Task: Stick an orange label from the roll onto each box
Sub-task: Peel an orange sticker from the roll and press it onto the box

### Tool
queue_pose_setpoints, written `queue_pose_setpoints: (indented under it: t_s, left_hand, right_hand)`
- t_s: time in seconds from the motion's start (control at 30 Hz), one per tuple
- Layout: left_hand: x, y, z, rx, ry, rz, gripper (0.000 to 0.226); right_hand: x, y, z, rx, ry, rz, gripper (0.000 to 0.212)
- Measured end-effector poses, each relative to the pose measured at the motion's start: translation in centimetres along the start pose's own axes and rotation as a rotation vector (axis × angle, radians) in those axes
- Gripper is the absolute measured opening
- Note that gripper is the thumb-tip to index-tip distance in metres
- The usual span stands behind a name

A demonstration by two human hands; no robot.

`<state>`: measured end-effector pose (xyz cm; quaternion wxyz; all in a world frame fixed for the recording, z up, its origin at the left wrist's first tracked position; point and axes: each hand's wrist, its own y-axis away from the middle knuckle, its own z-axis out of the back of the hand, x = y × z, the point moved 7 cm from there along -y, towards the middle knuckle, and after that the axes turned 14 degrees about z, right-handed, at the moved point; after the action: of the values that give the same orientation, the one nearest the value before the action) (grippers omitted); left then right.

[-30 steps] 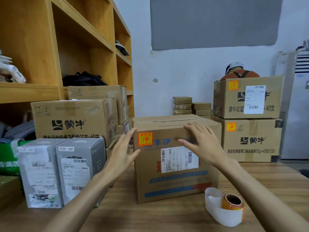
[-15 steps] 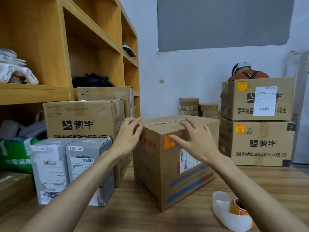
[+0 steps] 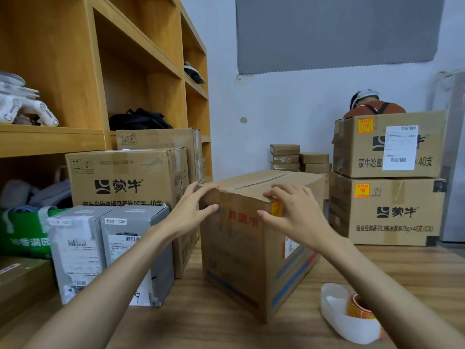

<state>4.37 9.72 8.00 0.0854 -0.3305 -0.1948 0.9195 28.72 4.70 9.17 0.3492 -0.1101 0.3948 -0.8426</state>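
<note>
Pressing left hand (image 3: 191, 214) and right hand (image 3: 295, 216), both spread wide, on the middle box (image 3: 241, 260), we see its orange label (image 3: 276, 209) stuck; the roll (image 3: 359, 308) lies at the tabletop's (image 3: 214, 326) near right edge; grey boxes (image 3: 136, 250) look bare.

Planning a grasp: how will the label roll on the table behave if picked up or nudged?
The label roll seems to lie flat, core opening up, so it probably won't roll off. Its loose white backing strip looks floppy and would likely trail. Small and hollow: probably light, easily shoved.
</note>
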Motion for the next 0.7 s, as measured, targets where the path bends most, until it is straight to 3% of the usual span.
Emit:
queue_pose_setpoints:
  t_s: [0.13,0.37,0.7]
  left_hand:
    - [-1.3,1.2,-0.4,-0.009,-0.003,-0.098,0.047]
    - [-2.6,2.4,-1.8,-0.094,-0.075,-0.213,0.070]
    - [-3.1,2.4,-2.4,-0.192,-0.011,-0.196,0.060]
  right_hand:
    - [-3.5,2.5,1.6,0.041,-0.166,-0.062,0.051]
    - [-8.5,4.7,1.7,0.003,-0.476,-0.183,0.045]
    - [-10.1,4.7,-0.4,0.092,-0.596,-0.291,0.045]
